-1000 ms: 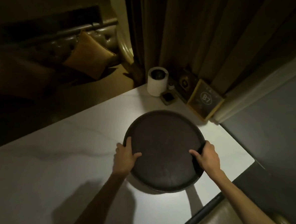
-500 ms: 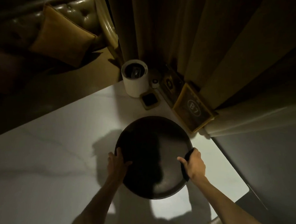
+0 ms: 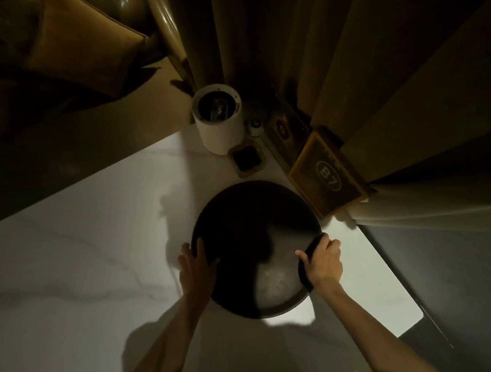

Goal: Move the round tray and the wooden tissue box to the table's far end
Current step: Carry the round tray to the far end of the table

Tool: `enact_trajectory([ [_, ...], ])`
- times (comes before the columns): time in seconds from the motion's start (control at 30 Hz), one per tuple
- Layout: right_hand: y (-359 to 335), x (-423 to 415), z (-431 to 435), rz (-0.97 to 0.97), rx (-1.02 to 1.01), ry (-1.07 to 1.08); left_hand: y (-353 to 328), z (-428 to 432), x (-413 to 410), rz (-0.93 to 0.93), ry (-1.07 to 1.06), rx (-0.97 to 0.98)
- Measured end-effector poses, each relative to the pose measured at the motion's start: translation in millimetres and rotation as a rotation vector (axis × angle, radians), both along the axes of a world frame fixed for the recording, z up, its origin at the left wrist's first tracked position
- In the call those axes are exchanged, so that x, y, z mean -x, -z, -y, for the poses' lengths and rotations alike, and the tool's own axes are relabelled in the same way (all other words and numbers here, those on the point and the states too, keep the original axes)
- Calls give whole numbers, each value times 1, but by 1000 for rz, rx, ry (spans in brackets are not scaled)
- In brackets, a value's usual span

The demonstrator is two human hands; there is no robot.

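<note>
The round dark tray [image 3: 249, 228] is over the white marble table [image 3: 84, 253], near its far right corner. My left hand [image 3: 194, 265] grips the tray's left rim and my right hand [image 3: 323, 263] grips its right rim. The tray's far edge lies close to a small square dish [image 3: 248, 159] and a framed sign marked B7 [image 3: 328, 173]. Whether the tray rests on the table or hangs just above it is hard to tell. The wooden tissue box is not in view.
A white cylindrical container [image 3: 218, 121] stands at the table's far corner, with a small white cap [image 3: 255, 124] and a dark flat object [image 3: 284, 129] beside it. Curtains [image 3: 316, 52] hang behind. A sofa with a cushion [image 3: 80, 40] lies at the far left. The table's right edge [image 3: 387, 272] is close.
Both hands have carried the tray farther toward the far corner, nearer the square dish and the B7 sign. The view has moved forward with it.
</note>
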State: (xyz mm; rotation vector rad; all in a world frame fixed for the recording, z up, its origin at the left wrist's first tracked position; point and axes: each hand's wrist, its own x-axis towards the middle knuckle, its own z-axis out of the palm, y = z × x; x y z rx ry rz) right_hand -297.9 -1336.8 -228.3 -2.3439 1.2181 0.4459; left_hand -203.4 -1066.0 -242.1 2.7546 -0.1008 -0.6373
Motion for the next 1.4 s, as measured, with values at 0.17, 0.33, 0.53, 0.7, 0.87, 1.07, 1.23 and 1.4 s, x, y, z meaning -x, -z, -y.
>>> enact_trajectory([
  [0.17, 7, 39, -42, -104, 59, -269, 6, 3, 40, -115, 113, -47],
  [0.33, 20, 72, -76, -265, -58, -357, 27, -5, 59, -141, 113, -47],
  [0.53, 17, 63, -75, -260, -101, -310, 22, 3, 57, -150, 34, -106],
  [0.7, 18, 64, -77, -256, -102, -314, 21, 6, 55, -201, 30, -137],
  [0.87, 17, 63, -77, -246, -94, -313, 21, 6, 52, -204, 31, -104],
  [1.07, 18, 64, -79, -252, -79, -338, 15, 11, 47, -258, 15, -90],
  [1.23, 23, 63, -79, -279, -70, -353, 21, 9, 44, -304, 14, -59],
  [1.4, 25, 63, -79, -287, -68, -364, 22, 9, 46, -281, 3, -73],
])
